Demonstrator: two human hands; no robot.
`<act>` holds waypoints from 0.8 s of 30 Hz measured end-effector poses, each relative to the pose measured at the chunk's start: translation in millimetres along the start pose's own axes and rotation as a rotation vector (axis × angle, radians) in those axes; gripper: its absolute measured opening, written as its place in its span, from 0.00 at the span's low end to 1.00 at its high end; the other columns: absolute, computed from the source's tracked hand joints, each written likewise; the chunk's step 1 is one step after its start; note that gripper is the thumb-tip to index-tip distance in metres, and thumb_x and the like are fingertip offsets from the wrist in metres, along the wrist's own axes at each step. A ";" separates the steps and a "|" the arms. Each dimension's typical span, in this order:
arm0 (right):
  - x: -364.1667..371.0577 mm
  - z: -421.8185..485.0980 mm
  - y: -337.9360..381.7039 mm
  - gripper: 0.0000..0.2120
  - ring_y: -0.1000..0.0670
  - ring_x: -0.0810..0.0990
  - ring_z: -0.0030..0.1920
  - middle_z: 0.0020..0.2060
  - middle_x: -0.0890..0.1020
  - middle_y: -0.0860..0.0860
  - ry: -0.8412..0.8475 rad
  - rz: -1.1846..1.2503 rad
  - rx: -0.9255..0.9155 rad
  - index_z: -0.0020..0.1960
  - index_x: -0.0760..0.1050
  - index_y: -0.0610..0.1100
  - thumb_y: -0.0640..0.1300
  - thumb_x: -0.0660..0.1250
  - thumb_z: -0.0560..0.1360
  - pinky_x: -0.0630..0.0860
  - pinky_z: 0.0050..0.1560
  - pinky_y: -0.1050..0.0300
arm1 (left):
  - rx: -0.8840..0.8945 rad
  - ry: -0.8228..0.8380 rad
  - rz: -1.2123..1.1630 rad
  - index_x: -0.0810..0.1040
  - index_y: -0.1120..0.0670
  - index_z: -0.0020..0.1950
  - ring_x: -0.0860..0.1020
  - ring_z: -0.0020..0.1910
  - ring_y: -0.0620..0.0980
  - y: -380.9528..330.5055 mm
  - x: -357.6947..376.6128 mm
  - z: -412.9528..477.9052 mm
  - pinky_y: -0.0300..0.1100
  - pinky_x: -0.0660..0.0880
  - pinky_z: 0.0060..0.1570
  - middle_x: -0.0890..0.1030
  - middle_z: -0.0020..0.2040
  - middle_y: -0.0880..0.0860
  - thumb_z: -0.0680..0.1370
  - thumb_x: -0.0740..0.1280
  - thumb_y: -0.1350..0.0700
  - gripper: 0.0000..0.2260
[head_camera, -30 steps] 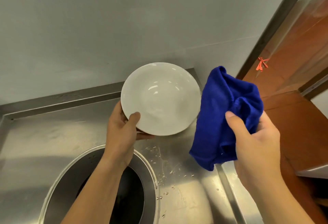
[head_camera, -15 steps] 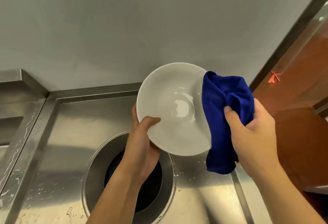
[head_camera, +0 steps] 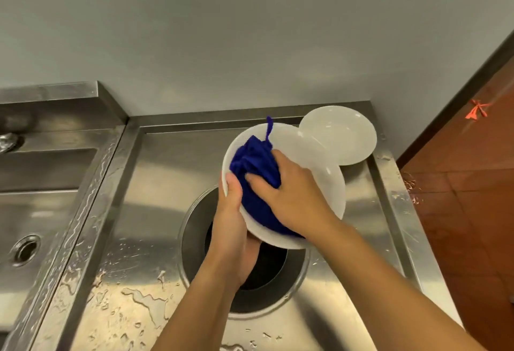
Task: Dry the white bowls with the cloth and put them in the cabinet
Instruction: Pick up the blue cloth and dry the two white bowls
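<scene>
right now the left hand cradles the white bowl from below and along its near-left rim, thumb hooked over the edge, its fingers closed around the rim, so the bowl sits tilted with its opening toward the camera. that tilt looks deliberate: it exposes the inside to the other hand and keeps the bowl above the round opening sunk in the steel bench, where any drips would fall. the right hand is pushed into the bowl with the blue cloth bunched under its palm, fingers curled shut on the fabric and pressing it against the inner wall; a thin loop of the cloth sticks up past the far rim. this reads as the wiping step on the inside of the bowl, with the outside and underside probably not yet dried.

a second white bowl rests on the back right corner of the bench, just behind the held one and partly hidden by it; whether it is wet or dry i cannot tell. water lies in beads and streaks on the bench front. to the left a sink basin with its drain is visible. no cabinet shows in view, so putting away is clearly a later stage.
</scene>
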State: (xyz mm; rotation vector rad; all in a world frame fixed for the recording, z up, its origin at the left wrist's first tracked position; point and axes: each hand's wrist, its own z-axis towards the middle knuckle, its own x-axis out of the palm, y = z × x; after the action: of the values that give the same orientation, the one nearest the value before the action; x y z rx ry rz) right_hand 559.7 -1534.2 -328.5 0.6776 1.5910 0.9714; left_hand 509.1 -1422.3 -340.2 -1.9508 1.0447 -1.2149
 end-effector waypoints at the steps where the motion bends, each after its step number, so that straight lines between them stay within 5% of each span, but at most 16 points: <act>1: 4.0 -4.3 -3.5 0.12 0.54 0.81 0.46 0.47 0.83 0.58 0.100 -0.091 -0.014 0.58 0.72 0.58 0.59 0.68 0.77 0.78 0.45 0.57 | 0.034 -0.026 0.004 0.75 0.47 0.76 0.84 0.67 0.57 -7.1 -9.0 0.5 0.51 0.85 0.58 0.86 0.67 0.56 0.81 0.60 0.38 0.27; 3: -1.4 -12.5 -16.0 0.12 0.49 0.82 0.43 0.42 0.81 0.56 0.227 -0.388 -0.006 0.52 0.68 0.59 0.59 0.68 0.74 0.75 0.40 0.53 | 0.100 -0.033 0.019 0.72 0.44 0.77 0.84 0.66 0.58 -19.7 -26.1 -0.8 0.54 0.85 0.57 0.85 0.67 0.55 0.77 0.61 0.36 0.29; 6: -7.7 -4.4 -27.3 0.15 0.42 0.81 0.43 0.45 0.83 0.48 0.019 -0.677 0.043 0.58 0.68 0.50 0.54 0.68 0.77 0.72 0.38 0.51 | 0.124 -0.014 0.056 0.71 0.37 0.77 0.85 0.65 0.57 -20.3 -42.1 -11.6 0.57 0.85 0.56 0.85 0.68 0.52 0.77 0.62 0.36 0.27; 9: 15.6 14.6 -10.2 0.17 0.37 0.83 0.47 0.48 0.83 0.45 -0.177 -0.496 0.006 0.64 0.69 0.44 0.49 0.68 0.79 0.72 0.41 0.49 | 0.025 -0.007 0.013 0.72 0.42 0.78 0.83 0.68 0.54 -6.8 -37.7 -20.7 0.51 0.85 0.60 0.84 0.71 0.52 0.78 0.61 0.36 0.29; 13: 46.7 10.5 13.8 0.11 0.49 0.82 0.47 0.48 0.85 0.52 0.094 0.055 0.033 0.60 0.76 0.53 0.52 0.67 0.78 0.76 0.47 0.51 | 0.039 -0.063 0.004 0.74 0.47 0.78 0.83 0.69 0.54 -11.2 -38.7 -15.3 0.52 0.82 0.64 0.85 0.69 0.54 0.79 0.59 0.37 0.29; 17: 12.9 -19.5 -9.6 0.08 0.46 0.81 0.40 0.38 0.82 0.53 0.320 -0.335 0.086 0.42 0.69 0.56 0.58 0.65 0.72 0.74 0.40 0.51 | 0.097 -0.057 0.013 0.74 0.43 0.77 0.85 0.65 0.58 -27.2 -46.3 -13.6 0.54 0.84 0.57 0.86 0.67 0.55 0.78 0.62 0.38 0.28; 21: -21.8 -14.8 -25.2 0.11 0.42 0.78 0.41 0.47 0.84 0.47 -0.058 -0.789 0.048 0.56 0.68 0.48 0.52 0.66 0.79 0.70 0.38 0.51 | 0.055 -0.018 0.032 0.75 0.37 0.74 0.85 0.65 0.56 -14.0 -33.6 -25.7 0.57 0.85 0.57 0.86 0.67 0.51 0.78 0.63 0.38 0.24; 24: -10.7 -0.5 -10.4 0.15 0.39 0.82 0.46 0.48 0.84 0.46 -0.169 -0.503 0.019 0.64 0.71 0.44 0.48 0.66 0.80 0.75 0.43 0.48 | -0.048 0.009 -0.047 0.77 0.45 0.75 0.85 0.66 0.56 1.0 -15.3 -30.5 0.50 0.86 0.56 0.86 0.68 0.54 0.79 0.62 0.38 0.26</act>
State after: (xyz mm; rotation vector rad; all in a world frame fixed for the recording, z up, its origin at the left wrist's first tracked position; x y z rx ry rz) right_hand 562.4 -1548.4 -332.1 0.3330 1.5185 0.5140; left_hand 476.8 -1412.3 -335.6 -2.0180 1.0472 -1.2356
